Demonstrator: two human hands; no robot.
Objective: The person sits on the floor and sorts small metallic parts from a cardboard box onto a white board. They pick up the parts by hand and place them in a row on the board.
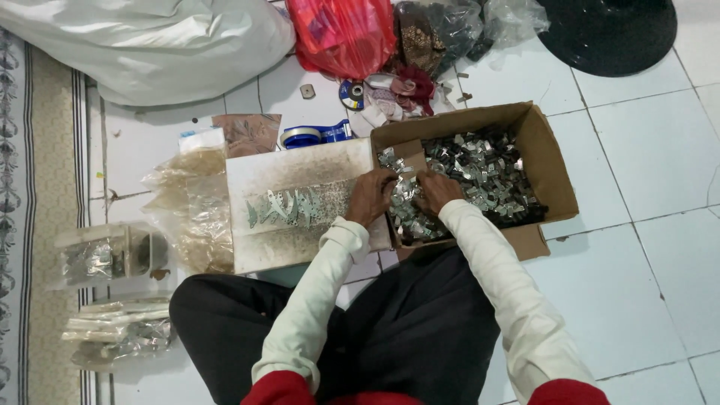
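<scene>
Nearest the camera, the person sits on the white tiled floor (645, 247) in dark trousers, with both cream sleeves reaching away from the body. At near left lie clear plastic packets (120, 330) of small shiny parts, and a little farther on, another clear packet (97, 259) of the same kind.

The left hand (370, 196) rests at the left edge of the cardboard box (551, 169), where that edge meets a worn, speckled flat board (300, 169). Its fingers curl down among the small metal pieces (480, 176) heaped in the box; whether they actually pinch one cannot be told. The right hand (437, 191) lies just beside it, inside the box at its near left part, fingers also bent into the heap, and their hold is likewise hidden.

The metal pieces fill the box, bright silver ones on the left and darker ones toward the right. A row of similar silver pieces (289, 208) lies on the board, left of the left hand. A crumpled clear plastic bag (187, 210) sits against the board's left side.

Farther off, a blue tape dispenser (315, 135) lies behind the board. Beyond it are a red plastic bag (341, 34), a large white sack (157, 45) at far left, clear bags of dark goods (442, 30), and a black round object (607, 30) at far right.
</scene>
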